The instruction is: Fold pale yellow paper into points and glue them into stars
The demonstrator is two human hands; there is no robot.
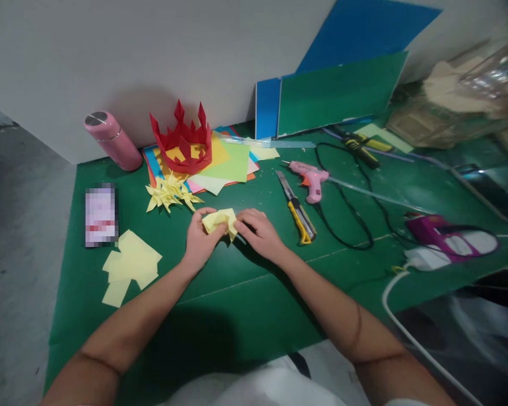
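Both my hands meet over the green table mat, pinching one pale yellow folded paper piece. My left hand grips its left side with curled fingers. My right hand presses and holds its right side. Just beyond lies a pile of small yellow folded paper pieces. A red paper crown stands on a stack of coloured paper sheets behind that.
Loose yellow paper squares and a phone lie at the left, a pink bottle at the back left. A yellow utility knife, pink glue gun with black cable, and purple device sit right. Blue and green boards lean on the wall.
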